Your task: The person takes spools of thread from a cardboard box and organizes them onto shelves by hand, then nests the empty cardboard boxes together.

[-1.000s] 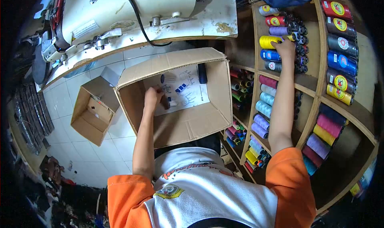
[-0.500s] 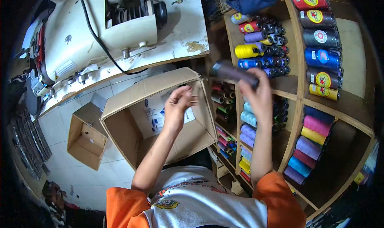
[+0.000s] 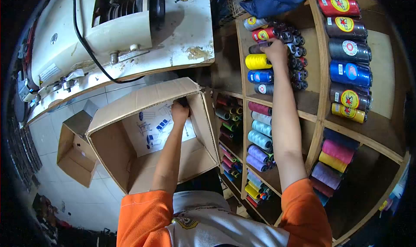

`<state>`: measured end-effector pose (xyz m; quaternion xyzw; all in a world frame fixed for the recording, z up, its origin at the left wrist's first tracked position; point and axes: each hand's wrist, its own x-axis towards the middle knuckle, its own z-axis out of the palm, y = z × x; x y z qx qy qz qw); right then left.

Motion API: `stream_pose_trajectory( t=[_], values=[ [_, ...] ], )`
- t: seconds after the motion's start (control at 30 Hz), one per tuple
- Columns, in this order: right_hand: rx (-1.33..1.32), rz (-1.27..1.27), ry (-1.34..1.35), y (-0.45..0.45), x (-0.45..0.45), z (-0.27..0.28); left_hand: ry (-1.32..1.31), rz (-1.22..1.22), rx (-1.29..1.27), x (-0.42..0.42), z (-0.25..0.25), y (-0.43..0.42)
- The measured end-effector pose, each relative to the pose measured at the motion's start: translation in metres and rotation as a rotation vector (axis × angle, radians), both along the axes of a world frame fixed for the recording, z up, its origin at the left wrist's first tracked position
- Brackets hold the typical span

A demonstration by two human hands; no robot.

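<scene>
My right hand (image 3: pixel 276 53) reaches into the upper shelf compartment and is closed around a dark thread spool (image 3: pixel 257 48). That spool lies between a red spool (image 3: pixel 262 34) above and a yellow spool (image 3: pixel 257 62) below. Inside the open cardboard box (image 3: pixel 143 92), at its far right corner, my left hand (image 3: pixel 180 113) is closed on something dark; its shape is mostly hidden by the fingers and shadow. A printed white sheet (image 3: pixel 158 125) lies against the box's inside, left of that hand.
A white sewing machine (image 3: pixel 99 39) stands on a worn table (image 3: pixel 197 39) at upper left. A smaller open carton (image 3: pixel 74 156) rests on the tiled floor. Wooden shelves (image 3: pixel 321 95) on the right hold several rows of coloured spools.
My right hand has carried the dark spool from mid-air up into the shelf row. My left hand has gone deeper into the box's corner and closed. The view has shifted slightly.
</scene>
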<state>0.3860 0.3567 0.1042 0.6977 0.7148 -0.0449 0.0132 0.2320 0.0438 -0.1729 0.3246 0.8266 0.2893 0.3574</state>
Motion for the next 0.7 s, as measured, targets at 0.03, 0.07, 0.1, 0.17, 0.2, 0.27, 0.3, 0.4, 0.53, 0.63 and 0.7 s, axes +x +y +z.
stream_pose_trajectory(
  t=[0.03,0.07,0.1,0.17,0.2,0.27,0.3,0.4,0.53,0.63,0.7],
  values=[
    [0.031,-0.013,-0.01,-0.003,0.001,-0.002,-0.071,-0.026,-0.01,-0.004,-0.001,0.0],
    [0.01,-0.039,0.017,-0.004,0.002,-0.002,0.005,-0.071,-0.006,-0.005,-0.006,0.0],
    [0.017,0.0,-0.001,-0.004,0.006,-0.002,-0.011,-0.123,0.017,-0.005,-0.017,-0.003],
    [0.037,0.084,-0.022,0.001,0.009,-0.003,-0.029,-0.221,0.066,-0.012,-0.029,-0.004],
    [0.011,0.002,0.005,-0.004,0.002,0.009,-0.146,-0.326,-0.146,-0.026,-0.006,-0.002],
    [0.111,0.023,0.061,-0.016,-0.004,0.025,-0.359,-0.298,-0.22,-0.05,0.024,-0.019],
    [0.162,0.032,0.088,-0.025,-0.006,0.035,-0.466,-0.284,-0.255,-0.06,0.044,-0.03],
    [-0.27,0.166,0.6,-0.088,-0.039,0.063,-0.774,-0.262,-0.211,-0.108,0.18,-0.041],
    [-0.737,0.445,0.912,-0.188,-0.073,0.076,-0.79,-0.354,0.188,-0.122,0.279,-0.021],
    [-0.63,0.39,0.996,-0.198,-0.073,0.086,-0.571,-0.417,0.292,-0.121,0.314,0.014],
    [-0.499,0.306,1.045,-0.18,-0.067,0.098,-0.331,-0.357,0.436,-0.117,0.326,0.025]
  ],
)
